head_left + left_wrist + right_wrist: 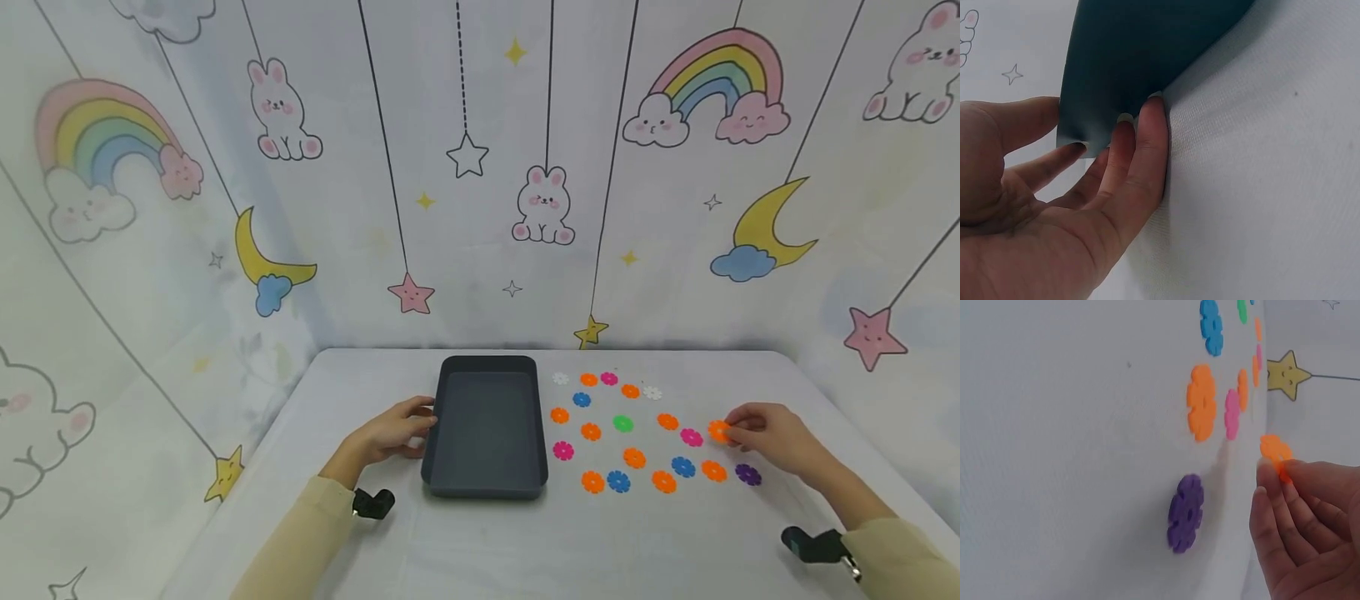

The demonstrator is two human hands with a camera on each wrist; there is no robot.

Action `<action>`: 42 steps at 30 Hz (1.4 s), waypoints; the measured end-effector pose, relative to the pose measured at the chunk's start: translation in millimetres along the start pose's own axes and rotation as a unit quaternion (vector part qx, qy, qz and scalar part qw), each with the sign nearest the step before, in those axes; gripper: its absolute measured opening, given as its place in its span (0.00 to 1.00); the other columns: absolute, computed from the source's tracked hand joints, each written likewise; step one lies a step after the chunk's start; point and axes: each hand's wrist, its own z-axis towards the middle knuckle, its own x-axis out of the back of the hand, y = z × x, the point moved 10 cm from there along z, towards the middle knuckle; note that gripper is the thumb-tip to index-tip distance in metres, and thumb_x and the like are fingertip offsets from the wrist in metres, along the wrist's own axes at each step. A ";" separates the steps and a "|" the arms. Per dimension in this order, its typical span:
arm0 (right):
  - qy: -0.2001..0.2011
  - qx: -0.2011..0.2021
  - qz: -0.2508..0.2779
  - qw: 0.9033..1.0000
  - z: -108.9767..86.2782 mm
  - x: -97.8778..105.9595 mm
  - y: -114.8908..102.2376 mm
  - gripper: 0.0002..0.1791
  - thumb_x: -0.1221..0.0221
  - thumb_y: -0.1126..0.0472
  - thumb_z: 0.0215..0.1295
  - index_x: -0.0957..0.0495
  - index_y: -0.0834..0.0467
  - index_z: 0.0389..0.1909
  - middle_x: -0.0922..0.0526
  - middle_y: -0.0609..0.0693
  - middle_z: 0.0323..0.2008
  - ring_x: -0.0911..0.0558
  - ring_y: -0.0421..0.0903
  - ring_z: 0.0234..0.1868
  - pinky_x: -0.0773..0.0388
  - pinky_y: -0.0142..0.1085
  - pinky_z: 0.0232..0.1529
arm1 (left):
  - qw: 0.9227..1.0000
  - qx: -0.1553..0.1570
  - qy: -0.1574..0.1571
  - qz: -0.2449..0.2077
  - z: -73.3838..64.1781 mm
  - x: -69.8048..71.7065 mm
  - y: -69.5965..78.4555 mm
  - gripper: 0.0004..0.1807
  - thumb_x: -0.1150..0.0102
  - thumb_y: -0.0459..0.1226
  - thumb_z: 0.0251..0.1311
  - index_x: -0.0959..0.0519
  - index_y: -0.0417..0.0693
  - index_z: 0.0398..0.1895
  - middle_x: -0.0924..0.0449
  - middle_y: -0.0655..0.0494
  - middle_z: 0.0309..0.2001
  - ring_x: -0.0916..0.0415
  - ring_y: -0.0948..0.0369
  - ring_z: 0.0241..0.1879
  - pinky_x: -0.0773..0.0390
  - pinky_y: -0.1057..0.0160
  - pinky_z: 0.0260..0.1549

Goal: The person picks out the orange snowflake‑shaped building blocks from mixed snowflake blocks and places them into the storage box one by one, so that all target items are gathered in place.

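Orange disc [717,430] pinched in my right hand [776,439] | left hand [392,430] loosely spread against grey tray [487,437] | other discs [634,458] lie between

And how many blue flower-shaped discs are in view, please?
3: one blue flower-shaped disc toward the back, one at the front, one nearest the right hand.

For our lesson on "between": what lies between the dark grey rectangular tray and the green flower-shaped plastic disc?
From tray to green disc, the head view shows one orange flower-shaped plastic disc, then a second orange disc.
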 end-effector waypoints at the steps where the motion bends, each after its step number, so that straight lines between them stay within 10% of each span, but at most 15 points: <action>1: 0.002 0.005 0.006 1.000 -0.4 -0.8 -4.0 0.15 0.38 0.63 0.72 0.23 0.73 0.49 0.15 0.56 0.38 0.15 0.49 0.35 0.15 0.31 0.36 | 1.000 0.000 -0.001 0.001 0.0 -0.3 0.1 0.30 0.49 0.37 0.78 0.42 0.42 0.78 0.36 0.40 0.72 0.25 0.48 0.59 0.16 0.52 0.44; 42: -0.044 0.077 0.083 0.993 23.2 -62.8 -132.1 0.10 0.35 0.64 0.70 0.21 0.66 0.46 0.15 0.53 0.36 0.14 0.55 0.37 0.15 0.35 0.40 | 1.000 0.001 -0.007 0.017 -1.7 -1.9 2.2 0.30 0.50 0.37 0.78 0.42 0.38 0.78 0.35 0.37 0.71 0.27 0.45 0.63 0.15 0.50 0.45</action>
